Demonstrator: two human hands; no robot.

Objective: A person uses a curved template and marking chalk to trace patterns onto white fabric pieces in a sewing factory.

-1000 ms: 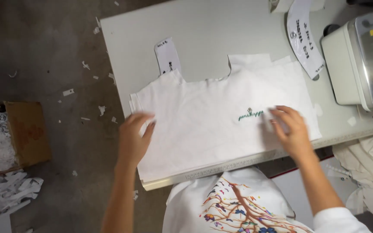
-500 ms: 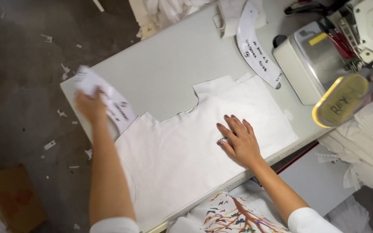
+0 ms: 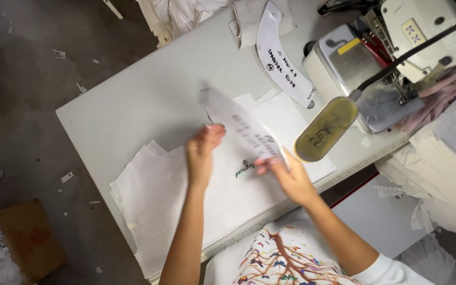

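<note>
Left hand (image 3: pixel 202 153): you pinch the blurred paper pattern (image 3: pixel 241 126) over the white fabric panel (image 3: pixel 186 211).
Right hand (image 3: pixel 286 177): you grip its lower end.
Risk: the panel could bunch and shift beneath your wrists.

A white fabric panel (image 3: pixel 186 206) with a small dark green printed motif is seen on a pale grey table (image 3: pixel 133 105). A white paper pattern (image 3: pixel 241 126) bears black markings. At 6 o'clock, a white shirt (image 3: pixel 286 258) shows a multicoloured tree print; at 2 o'clock, a yellow lamp head (image 3: pixel 325 129).
</note>
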